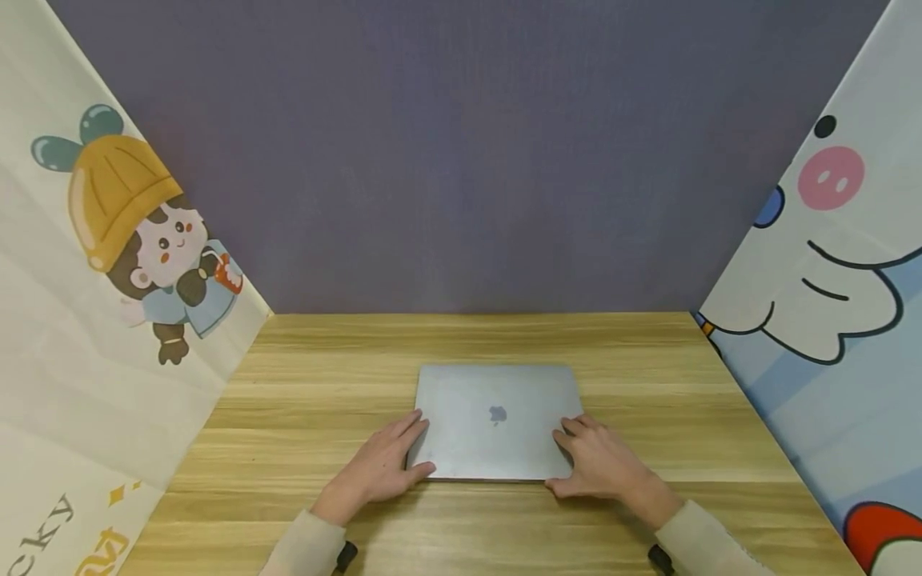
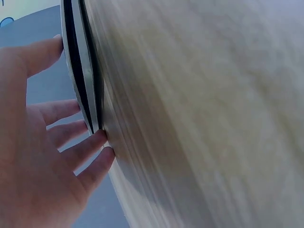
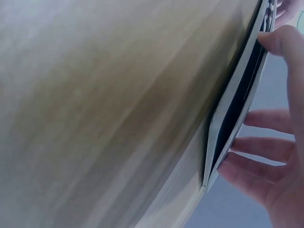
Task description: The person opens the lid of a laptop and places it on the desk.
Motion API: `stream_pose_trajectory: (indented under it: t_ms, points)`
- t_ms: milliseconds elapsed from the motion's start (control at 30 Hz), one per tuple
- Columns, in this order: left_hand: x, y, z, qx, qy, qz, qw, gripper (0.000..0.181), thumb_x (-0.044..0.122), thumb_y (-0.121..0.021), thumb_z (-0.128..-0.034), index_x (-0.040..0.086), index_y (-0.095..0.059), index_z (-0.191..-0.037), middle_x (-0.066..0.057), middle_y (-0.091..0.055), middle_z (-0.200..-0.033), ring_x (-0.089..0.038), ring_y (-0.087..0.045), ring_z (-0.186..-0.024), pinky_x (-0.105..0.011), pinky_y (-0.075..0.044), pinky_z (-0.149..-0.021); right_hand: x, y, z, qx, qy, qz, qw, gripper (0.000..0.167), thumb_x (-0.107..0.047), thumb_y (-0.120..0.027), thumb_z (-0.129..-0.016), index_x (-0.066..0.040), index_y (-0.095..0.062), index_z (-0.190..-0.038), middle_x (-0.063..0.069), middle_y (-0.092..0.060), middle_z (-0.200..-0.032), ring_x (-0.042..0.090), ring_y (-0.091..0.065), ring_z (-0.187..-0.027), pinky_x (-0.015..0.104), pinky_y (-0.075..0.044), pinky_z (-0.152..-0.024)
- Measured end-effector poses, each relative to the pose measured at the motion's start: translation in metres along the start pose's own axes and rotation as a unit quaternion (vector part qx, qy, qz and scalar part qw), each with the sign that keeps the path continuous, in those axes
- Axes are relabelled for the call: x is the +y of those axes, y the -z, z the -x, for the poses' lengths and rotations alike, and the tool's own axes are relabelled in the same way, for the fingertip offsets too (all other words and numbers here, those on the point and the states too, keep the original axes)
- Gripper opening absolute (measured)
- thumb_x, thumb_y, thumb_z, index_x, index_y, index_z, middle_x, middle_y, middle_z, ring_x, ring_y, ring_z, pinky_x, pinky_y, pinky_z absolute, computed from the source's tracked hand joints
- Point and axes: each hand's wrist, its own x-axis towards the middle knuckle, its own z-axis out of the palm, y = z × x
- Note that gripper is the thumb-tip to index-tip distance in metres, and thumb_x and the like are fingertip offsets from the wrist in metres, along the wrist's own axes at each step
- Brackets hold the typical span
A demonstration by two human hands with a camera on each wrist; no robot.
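Observation:
A silver laptop (image 1: 497,444) lies on the wooden table, its logo side up and its long front edge toward me. My left hand (image 1: 385,460) holds its left front corner, thumb at the front edge and fingers along the side. At the right front corner my right hand (image 1: 598,460) does the same. Both wrist views show a narrow dark gap between lid and base, widest at the front. The right thumb (image 3: 270,42) reaches that gap. In the left wrist view, the left thumb (image 2: 45,54) meets the lid's edge. The screen and keyboard are hidden.
Wood-grain table (image 1: 324,368) surrounds the laptop. A dark grey panel (image 1: 475,160) rises at the table's back edge. Cartoon-printed sheets (image 1: 72,336) stand along the left side and the right side.

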Motion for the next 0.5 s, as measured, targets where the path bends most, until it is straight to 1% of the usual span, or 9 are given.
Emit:
stream_pose_trajectory:
  t_ms: [167,267,400,500]
  points:
    - [0.0001,0.0018,0.0008,-0.010,0.006,0.014,0.9998,0.076,0.055,-0.058,-0.0978,0.004,-0.044,-0.153,-0.016,-0.034,-0.162,-0.041,-0.038,-0.144,-0.059,-0.036,-0.114,0.0004,0.0035,-0.0016,0.004,0.006,0.008,0.9999,0.077,-0.070,-0.073,-0.071,-0.004,-0.076,-0.110,0.020,-0.070,-0.116,0.039,-0.066,-0.104,0.051,-0.061,-0.077]
    - [-0.0004,0.0021,0.0009,-0.017,0.009,0.017,0.9997,0.081,0.058,-0.059,-0.0961,0.005,-0.041,-0.155,-0.015,-0.031,-0.164,-0.041,-0.037,-0.145,-0.060,-0.035,-0.114,0.0011,0.0037,-0.0023,0.006,0.008,0.011,0.9999,0.076,-0.070,-0.074,-0.071,-0.004,-0.077,-0.109,0.019,-0.071,-0.115,0.039,-0.066,-0.103,0.051,-0.061,-0.077]
    - [-0.0010,0.0024,0.0008,-0.021,0.005,0.025,0.9995,0.095,0.066,-0.067,-0.0869,0.005,-0.040,-0.155,-0.015,-0.029,-0.164,-0.042,-0.036,-0.144,-0.061,-0.035,-0.113,0.0015,0.0049,-0.0021,0.008,0.008,0.012,0.9999,0.075,-0.069,-0.074,-0.071,-0.004,-0.077,-0.108,0.019,-0.071,-0.113,0.039,-0.067,-0.102,0.050,-0.061,-0.078]
    - [-0.0007,0.0028,0.0010,-0.022,0.001,0.036,0.9991,0.102,0.065,-0.075,-0.0809,0.003,-0.040,-0.154,-0.017,-0.030,-0.164,-0.043,-0.037,-0.143,-0.061,-0.035,-0.113,0.0014,0.0054,-0.0021,0.006,0.009,0.015,0.9998,0.075,-0.070,-0.073,-0.071,-0.005,-0.077,-0.108,0.019,-0.071,-0.113,0.039,-0.067,-0.102,0.050,-0.061,-0.076]
